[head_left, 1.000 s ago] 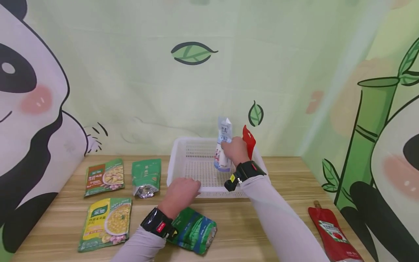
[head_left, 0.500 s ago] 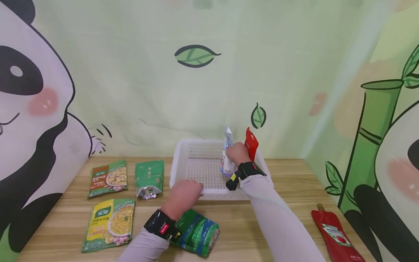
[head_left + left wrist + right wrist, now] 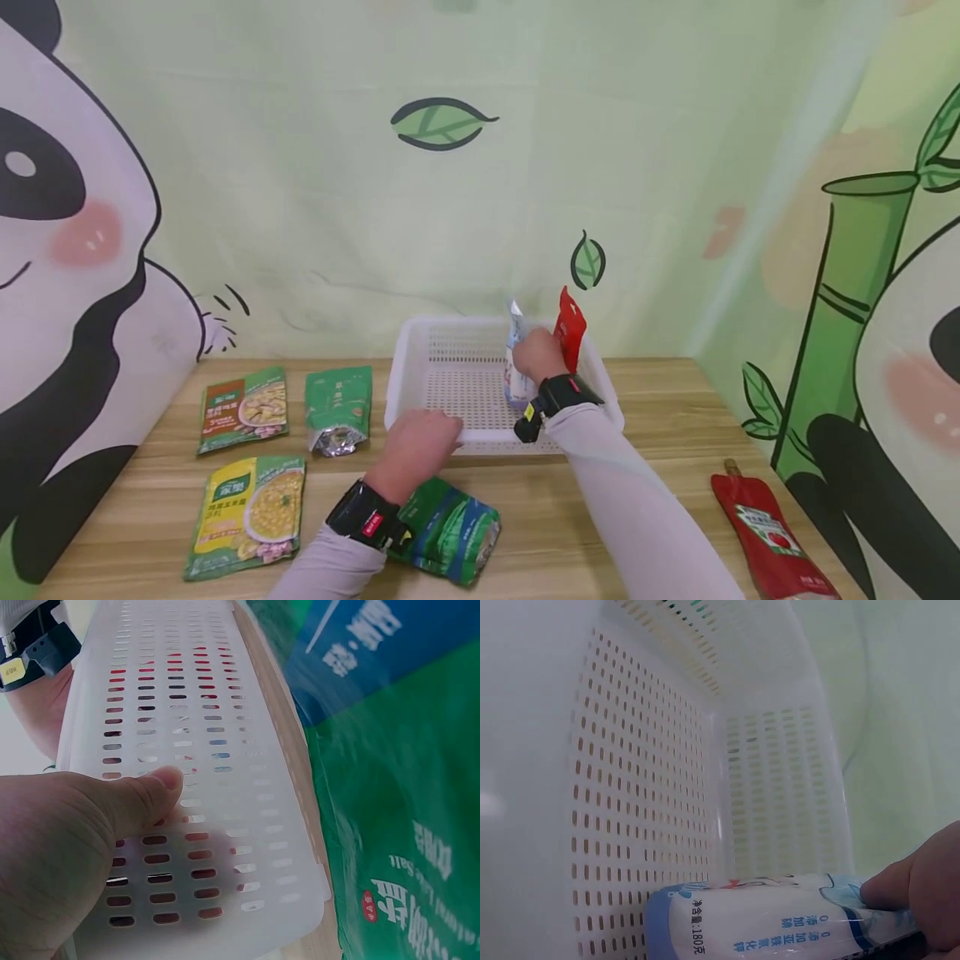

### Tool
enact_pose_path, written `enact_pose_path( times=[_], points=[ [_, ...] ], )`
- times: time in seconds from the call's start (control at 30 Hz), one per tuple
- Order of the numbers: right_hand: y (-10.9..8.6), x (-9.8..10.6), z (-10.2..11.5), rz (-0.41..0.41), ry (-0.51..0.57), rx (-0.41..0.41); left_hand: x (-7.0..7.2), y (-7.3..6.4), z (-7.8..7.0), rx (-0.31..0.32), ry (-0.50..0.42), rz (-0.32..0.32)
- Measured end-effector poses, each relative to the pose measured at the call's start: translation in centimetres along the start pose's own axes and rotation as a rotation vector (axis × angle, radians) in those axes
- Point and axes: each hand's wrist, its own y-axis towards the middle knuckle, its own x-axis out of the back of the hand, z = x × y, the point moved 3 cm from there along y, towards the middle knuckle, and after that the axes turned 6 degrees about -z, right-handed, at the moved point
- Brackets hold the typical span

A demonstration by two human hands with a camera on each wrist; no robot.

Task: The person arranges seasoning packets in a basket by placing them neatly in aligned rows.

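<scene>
A white slotted plastic basket (image 3: 457,400) stands at the back of the table. My left hand (image 3: 420,446) grips its near wall; in the left wrist view the thumb (image 3: 146,799) presses the outer face, with the fingers behind the wall. Inside the basket's right half, my right hand (image 3: 538,354) holds a white and blue salt pouch (image 3: 517,383) by its upper part. The pouch stands on end, its lower end at the basket floor in the right wrist view. Beside that hand, a red packet (image 3: 572,329) stands upright in the basket's right end.
A green and blue lake salt bag (image 3: 453,533) lies before the basket, partly under my left wrist. Leftward lie a green pouch (image 3: 339,408), a brown and green soup packet (image 3: 243,410) and a yellow soup packet (image 3: 246,517). A red spouted ketchup pouch (image 3: 772,533) lies at right.
My right hand has lowered the salt pouch into the basket and turned it from facing front to nearly edge-on. The left hand keeps its grip on the near wall.
</scene>
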Motion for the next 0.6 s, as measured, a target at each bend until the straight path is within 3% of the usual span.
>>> enact_pose_path(
  times=[0.33,0.6],
  points=[
    [-0.6,-0.1,-0.3,0.036,-0.067,-0.028,0.0,-0.2,0.1,-0.004,0.022,-0.044],
    [-1.7,0.3,-0.6,0.052,-0.079,-0.022,-0.2,0.0,0.0,-0.001,0.016,-0.018]
  ],
)
